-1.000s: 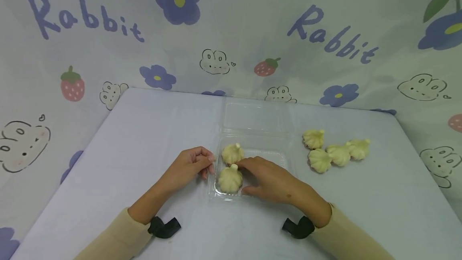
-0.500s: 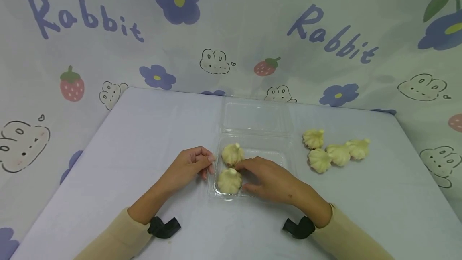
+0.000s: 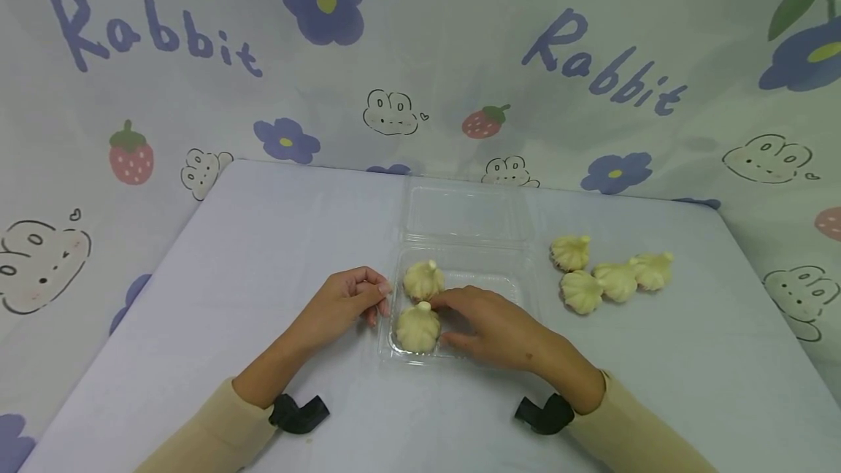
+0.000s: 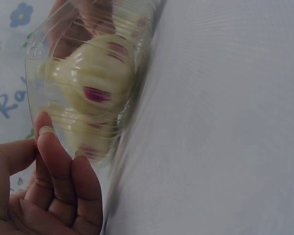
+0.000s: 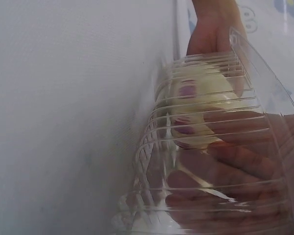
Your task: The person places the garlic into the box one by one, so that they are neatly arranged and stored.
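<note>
A hinged clear plastic container (image 3: pixel 482 358) lies opened on the table, two garlic bulbs standing one behind the other along its left side. My right hand (image 3: pixel 493 327) is inside it, index finger at the stem of the front garlic bulb (image 3: pixel 417 328) and thumb at that bulb's right side. The rear garlic bulb (image 3: pixel 423 280) sits just behind, close to the index finger. At the left wall my left hand (image 3: pixel 351 300) pinches the container's rim. In the left wrist view, its index fingertip (image 4: pixel 45 128) lies on the rim and both bulbs show purple marks through the plastic.
To the container's right lies a cluster of several garlic bulbs (image 3: pixel 607 279) on the white table (image 3: pixel 289 225). The container's lid (image 3: pixel 465 212) lies folded back toward the printed backdrop (image 3: pixel 434 35). Each wrist carries a black camera mount (image 3: pixel 298 414).
The front garlic bulb's stem tips slightly toward the near side and then back up under my right fingers. My left hand stays at the container's edge.
</note>
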A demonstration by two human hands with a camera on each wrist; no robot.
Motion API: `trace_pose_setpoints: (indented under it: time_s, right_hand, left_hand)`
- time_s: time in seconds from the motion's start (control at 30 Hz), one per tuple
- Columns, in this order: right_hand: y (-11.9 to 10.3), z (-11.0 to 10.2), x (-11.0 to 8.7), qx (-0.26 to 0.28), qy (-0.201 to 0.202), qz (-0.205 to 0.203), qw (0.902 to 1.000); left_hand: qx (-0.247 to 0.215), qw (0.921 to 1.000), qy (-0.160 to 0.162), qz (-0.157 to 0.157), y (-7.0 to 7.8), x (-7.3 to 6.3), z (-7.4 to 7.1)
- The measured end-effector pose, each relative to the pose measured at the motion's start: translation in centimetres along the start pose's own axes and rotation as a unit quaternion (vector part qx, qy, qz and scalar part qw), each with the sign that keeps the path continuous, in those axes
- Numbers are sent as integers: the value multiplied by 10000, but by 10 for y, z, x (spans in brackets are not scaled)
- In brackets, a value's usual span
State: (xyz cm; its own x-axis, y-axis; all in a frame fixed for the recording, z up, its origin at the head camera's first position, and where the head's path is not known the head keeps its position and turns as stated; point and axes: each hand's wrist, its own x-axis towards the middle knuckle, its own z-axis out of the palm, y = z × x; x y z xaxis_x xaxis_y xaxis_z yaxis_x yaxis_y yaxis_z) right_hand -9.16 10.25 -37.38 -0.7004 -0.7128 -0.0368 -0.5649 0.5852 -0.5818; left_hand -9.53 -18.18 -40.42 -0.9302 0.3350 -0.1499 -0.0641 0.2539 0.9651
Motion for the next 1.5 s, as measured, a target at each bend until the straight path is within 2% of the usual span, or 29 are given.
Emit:
trace_pose_setpoints:
  time_s: [0.43, 0.9, 1.2, 1.5]
  right_hand:
    - [0, -5, -3, -30, 44, 44, 10000]
    - [0, -24, -22, -230, 313, 87, 9992]
    - [2, -37, -46, -292, 544, 185, 9979]
    - [4, -56, -73, -458, 1035, 393, 9928]
  left_hand:
    - [45, 10000, -3, 22, -1, 1, 0]
    - [101, 9999, 12, -2, -2, 1, -1]
    - [123, 9999, 19, -10, 1, 0, 1]
    - [169, 9998, 71, -42, 2, -1, 1]
